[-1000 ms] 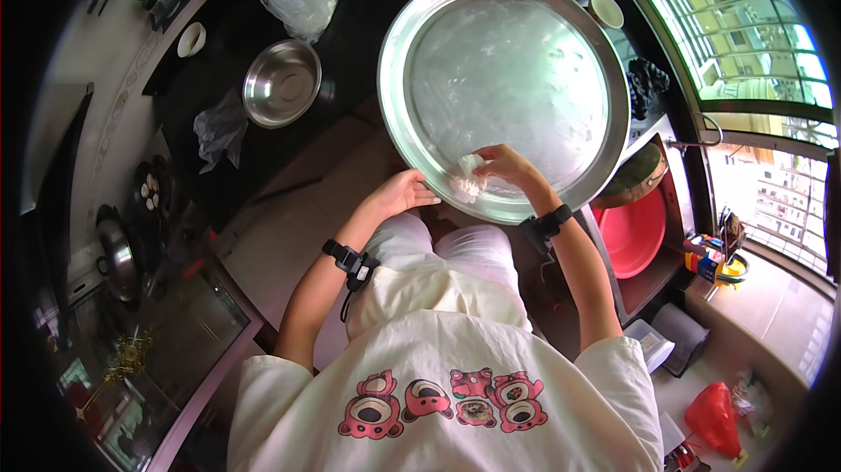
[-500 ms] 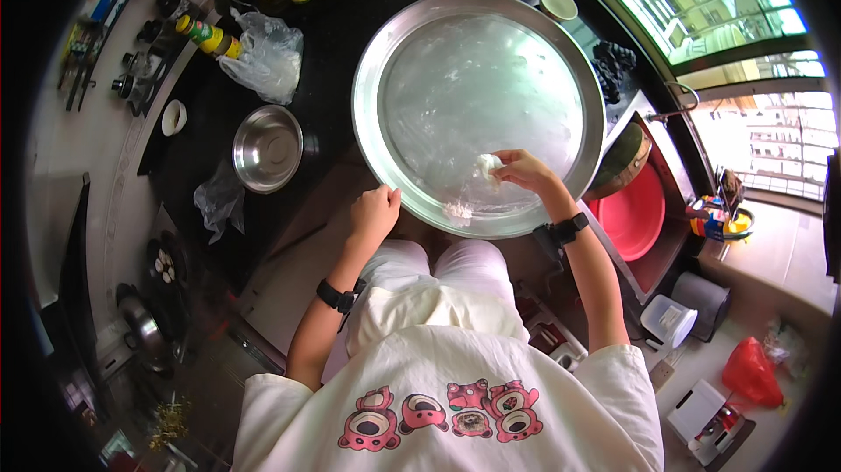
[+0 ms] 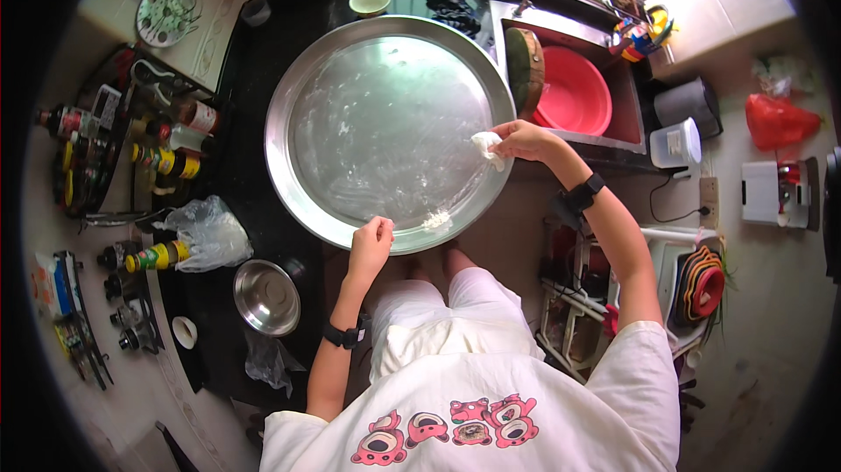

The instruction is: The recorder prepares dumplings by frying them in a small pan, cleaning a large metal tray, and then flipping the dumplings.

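Left hand point(image 3: 371, 241) fingertips hidden behind steel tray point(image 3: 307, 86) rim. White lump point(image 3: 487, 146) partly hidden in right hand point(image 3: 522, 139); what it is, unclear. Bottles point(image 3: 166, 134) at left too small to identify. Red basin point(image 3: 574, 91) partly hidden by round object point(image 3: 524, 69).

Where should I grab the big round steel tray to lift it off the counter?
Grip the raised rim of the steel tray at its near edge, coming from the person's side. That edge overhangs the dark counter, where the left hand already pinches it. The right hand holds a white dough lump at the right rim, likely a second grip point.
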`<action>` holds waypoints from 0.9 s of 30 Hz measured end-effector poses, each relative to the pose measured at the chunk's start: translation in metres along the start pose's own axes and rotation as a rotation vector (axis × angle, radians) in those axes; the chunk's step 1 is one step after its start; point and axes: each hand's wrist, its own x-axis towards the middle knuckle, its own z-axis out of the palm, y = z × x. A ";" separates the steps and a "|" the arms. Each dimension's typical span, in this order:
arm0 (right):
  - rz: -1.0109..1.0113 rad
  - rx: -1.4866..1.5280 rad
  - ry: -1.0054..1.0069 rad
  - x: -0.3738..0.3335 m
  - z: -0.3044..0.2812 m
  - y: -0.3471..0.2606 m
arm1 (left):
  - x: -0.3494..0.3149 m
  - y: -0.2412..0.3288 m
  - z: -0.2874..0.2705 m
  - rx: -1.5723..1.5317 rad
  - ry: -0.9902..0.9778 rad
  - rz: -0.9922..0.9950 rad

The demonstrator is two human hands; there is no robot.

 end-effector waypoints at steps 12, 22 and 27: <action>-0.196 0.393 0.275 -0.240 -0.040 0.179 | -0.051 0.037 0.095 0.016 -0.461 0.082; -0.238 0.672 0.541 -0.450 0.017 0.494 | -0.180 0.015 0.262 0.291 -0.828 0.082; -0.220 0.824 0.669 -0.530 0.063 0.667 | -0.260 -0.023 0.378 0.203 -0.986 -0.124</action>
